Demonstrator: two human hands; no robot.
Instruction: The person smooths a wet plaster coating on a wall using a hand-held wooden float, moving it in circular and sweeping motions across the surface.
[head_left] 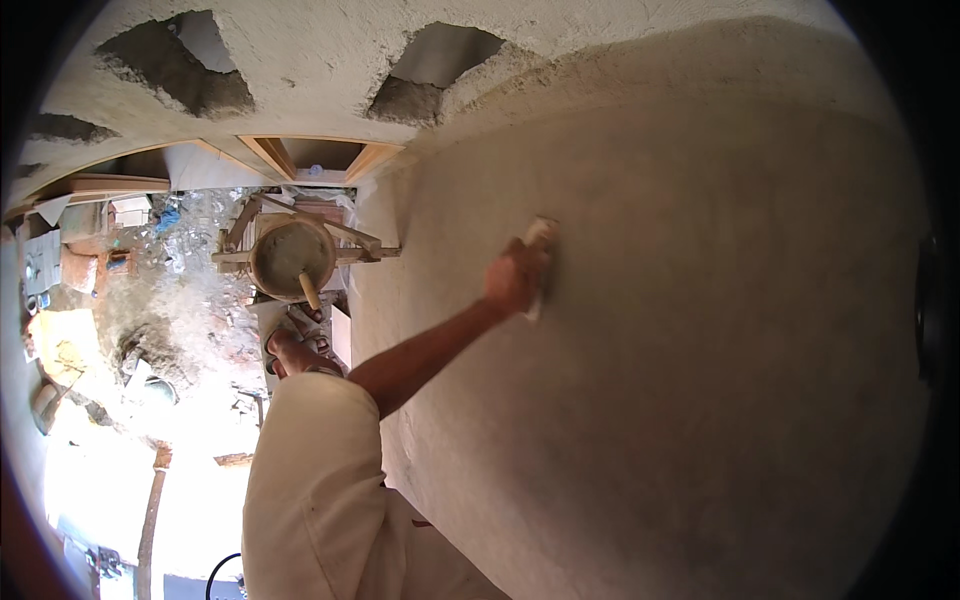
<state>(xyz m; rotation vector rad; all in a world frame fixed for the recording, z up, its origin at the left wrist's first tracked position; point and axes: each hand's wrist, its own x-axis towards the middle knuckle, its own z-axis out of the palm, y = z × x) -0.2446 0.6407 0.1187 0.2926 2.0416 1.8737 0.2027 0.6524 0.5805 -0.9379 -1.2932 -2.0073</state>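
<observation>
My left hand (pixel 515 277) is closed round a pale, narrow plastering float (pixel 540 268). It is pressed flat to a grey-brown plastered wall (pixel 700 330), which fills the right of the view. Its forearm reaches out of a wide cream sleeve (pixel 310 480). Lower down and to the left, a round pan (pixel 266 262) of grey mix rests on a wooden stand (pixel 352 236). A tool with a wooden handle (pixel 309 290) leans in the pan. My right hand is out of view.
Sandalled feet (pixel 290 350) show far below, beside the wall's base. Rubble and boards litter the floor (pixel 150 290) on the left, partly in glaring light. Ragged holes (pixel 440 62) break the pale surface at the top, above wooden frames (pixel 268 155).
</observation>
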